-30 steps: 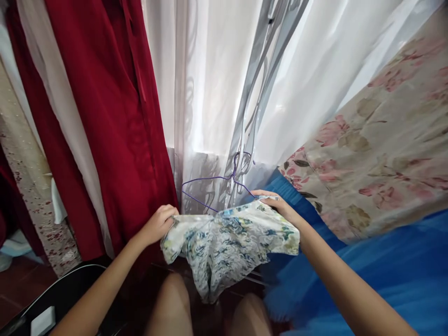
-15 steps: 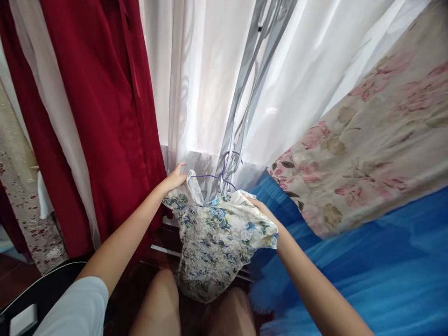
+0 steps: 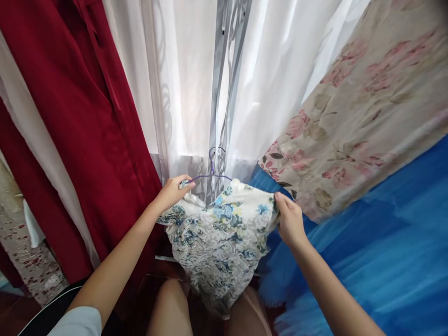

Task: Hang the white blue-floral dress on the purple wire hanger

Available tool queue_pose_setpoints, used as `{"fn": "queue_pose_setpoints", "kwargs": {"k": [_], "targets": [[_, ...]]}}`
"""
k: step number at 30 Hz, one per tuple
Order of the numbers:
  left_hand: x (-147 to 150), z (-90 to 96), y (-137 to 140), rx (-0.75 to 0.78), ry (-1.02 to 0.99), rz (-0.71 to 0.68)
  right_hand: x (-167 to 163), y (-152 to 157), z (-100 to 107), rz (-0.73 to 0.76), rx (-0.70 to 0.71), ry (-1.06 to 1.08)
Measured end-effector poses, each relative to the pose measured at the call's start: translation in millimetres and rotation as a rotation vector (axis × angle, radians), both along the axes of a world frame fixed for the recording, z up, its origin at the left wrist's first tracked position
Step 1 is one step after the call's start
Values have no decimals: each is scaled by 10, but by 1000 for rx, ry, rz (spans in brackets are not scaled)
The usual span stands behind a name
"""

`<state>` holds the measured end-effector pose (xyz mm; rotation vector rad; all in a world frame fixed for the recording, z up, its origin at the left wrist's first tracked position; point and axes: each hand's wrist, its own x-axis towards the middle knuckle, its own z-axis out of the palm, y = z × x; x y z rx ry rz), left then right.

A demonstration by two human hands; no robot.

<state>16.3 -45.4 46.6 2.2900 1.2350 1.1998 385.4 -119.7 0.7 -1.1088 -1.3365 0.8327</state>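
A white blouse [image 3: 224,233] with a blue, green and yellow floral print is spread between my hands, above my knees. A thin purple hanger [image 3: 212,172] sits in its neck opening, the hook pointing up and away from me. My left hand [image 3: 174,190] is closed on the blouse's left shoulder, by the end of the hanger. At the opposite side, my right hand [image 3: 290,217] pinches the edge of the right sleeve and holds it outward. The lower part of the blouse hangs down between my legs.
Long red garments [image 3: 91,140] hang at the left. Sheer white curtains [image 3: 189,93] cover the window ahead. At the right hang a beige cloth [image 3: 350,140] with pink flowers and a blue fabric [image 3: 371,261]. A black rounded object [image 3: 52,305] stands low at the left.
My right hand has come out from under the right shoulder to the sleeve's outer edge, pulling it outward. My left fingers have closed over the left shoulder. The view has shifted to the right.
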Motion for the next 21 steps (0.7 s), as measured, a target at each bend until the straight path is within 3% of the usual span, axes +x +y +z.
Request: {"fn": "queue_pose_setpoints", "kwargs": {"k": [1, 3, 7, 10, 12, 15, 18, 21], "targets": [[34, 16, 30, 21, 10, 28, -47, 58, 129, -106, 62, 44], [62, 5, 117, 40, 5, 81, -191, 124, 359, -178, 103, 96], [-1, -209, 284, -3, -192, 112, -645, -126, 547, -19, 130, -77], [-33, -442, 293, -29, -341, 106, -877, -481, 458, 391, 179, -392], [25, -551, 211, -51, -438, 75, -898, -617, 342, 549, 215, -532], [296, -583, -51, -94, -539, -61, -844, -601, 152, 418, 265, -674], [729, -474, -406, -193, -558, -283, -858, -492, -27, 298, 382, -830], [1139, -305, -724, -540, -775, -590, -908, -466, -234, 205, 501, -879]]}}
